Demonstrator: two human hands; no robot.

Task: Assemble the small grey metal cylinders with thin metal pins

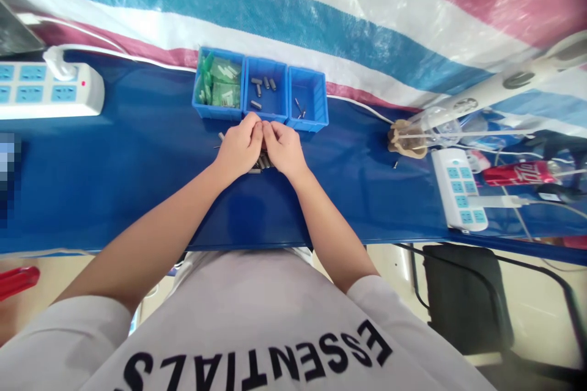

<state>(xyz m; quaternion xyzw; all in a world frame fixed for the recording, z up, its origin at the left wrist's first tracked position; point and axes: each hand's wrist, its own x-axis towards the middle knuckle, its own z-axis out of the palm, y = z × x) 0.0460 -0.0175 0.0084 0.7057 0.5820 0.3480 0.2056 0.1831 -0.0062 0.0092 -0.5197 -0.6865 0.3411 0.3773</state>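
Observation:
My left hand (239,145) and my right hand (285,148) meet just in front of the blue bins, thumbs side by side and fingers curled closed. Whatever is between the fingers is hidden. Beneath and between the hands lies a small pile of metal pins (262,163) on the blue table. The left blue bin (218,112) holds green-and-clear plastic packets (225,88). Several short grey metal cylinders (256,105) lie in the middle bin (267,116). In the right bin (313,125) are a few thin metal pieces (300,111).
A white power strip (50,109) stands at the left and another power strip (452,195) at the right. Right of the bins are a brown holder (406,140), a small screw-like piece (395,165) and a red can (518,173). A black chair (463,293) stands beyond the table's front edge.

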